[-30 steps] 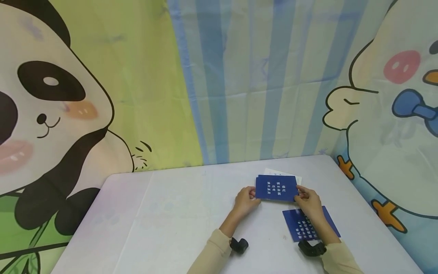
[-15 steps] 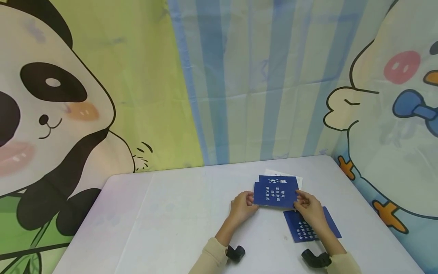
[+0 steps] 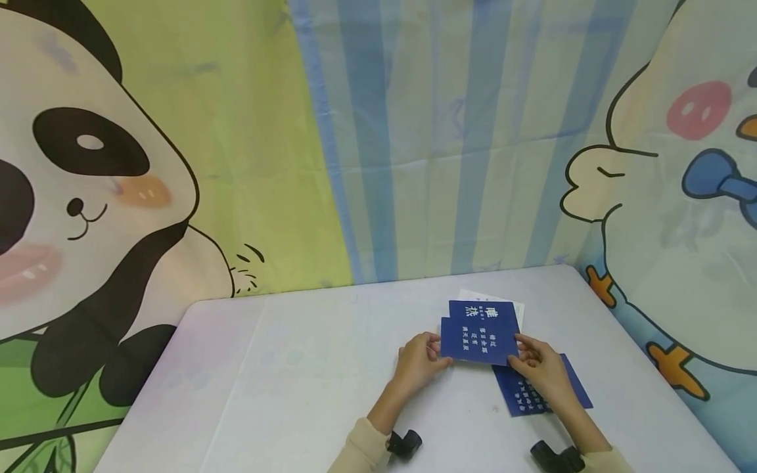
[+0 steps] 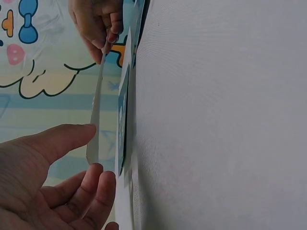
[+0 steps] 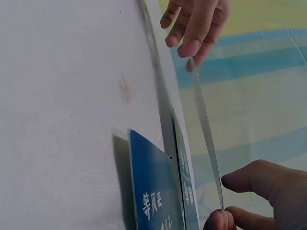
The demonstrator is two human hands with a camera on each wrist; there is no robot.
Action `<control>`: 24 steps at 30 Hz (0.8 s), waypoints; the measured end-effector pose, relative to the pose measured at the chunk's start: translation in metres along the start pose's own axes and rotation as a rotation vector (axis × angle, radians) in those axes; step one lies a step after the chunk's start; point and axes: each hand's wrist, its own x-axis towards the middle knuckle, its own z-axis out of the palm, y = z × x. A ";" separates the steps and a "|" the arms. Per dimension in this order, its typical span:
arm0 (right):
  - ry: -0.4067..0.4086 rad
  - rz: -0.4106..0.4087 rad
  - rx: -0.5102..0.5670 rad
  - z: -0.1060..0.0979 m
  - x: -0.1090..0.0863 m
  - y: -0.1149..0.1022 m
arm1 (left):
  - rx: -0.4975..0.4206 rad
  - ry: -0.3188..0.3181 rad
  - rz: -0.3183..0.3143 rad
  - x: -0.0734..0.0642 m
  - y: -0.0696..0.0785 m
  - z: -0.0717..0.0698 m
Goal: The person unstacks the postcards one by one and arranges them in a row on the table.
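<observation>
A dark blue postcard (image 3: 478, 343) with white lettering is held level between both hands. My left hand (image 3: 418, 362) pinches its left edge, thumb on one face and fingertips at the other, as the left wrist view shows. The right hand (image 3: 541, 371) pinches the right edge between thumb and fingers. Seen nearly edge-on, the held postcard (image 5: 206, 129) hangs apart from the table. Another blue postcard (image 3: 480, 309) lies just beyond, partly hidden by the held one. A further blue postcard (image 3: 525, 394) lies nearer, partly under the right hand and forearm.
A white sheet or card (image 3: 519, 314) peeks out behind the far blue postcard. The white table (image 3: 284, 381) runs up to a printed curtain (image 3: 426, 144) at the back and right. Black wrist cameras sit on both wrists.
Both hands have drawn the held postcard slightly nearer, uncovering more of the blue postcard behind it, including large white characters. The grip on both edges stays the same.
</observation>
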 end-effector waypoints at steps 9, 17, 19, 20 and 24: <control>-0.071 0.012 -0.003 -0.003 -0.011 0.001 | -0.006 -0.034 0.014 -0.016 0.000 -0.005; -0.139 0.033 0.015 -0.002 -0.019 0.002 | 0.004 -0.039 0.040 -0.028 -0.002 -0.009; -0.141 0.032 0.015 -0.002 -0.022 0.002 | 0.007 -0.042 0.054 -0.031 -0.003 -0.009; -0.142 0.030 0.015 -0.002 -0.023 0.002 | 0.011 -0.046 0.060 -0.032 -0.004 -0.009; -0.152 0.029 0.015 -0.002 -0.026 0.002 | 0.021 -0.059 0.082 -0.037 -0.006 -0.012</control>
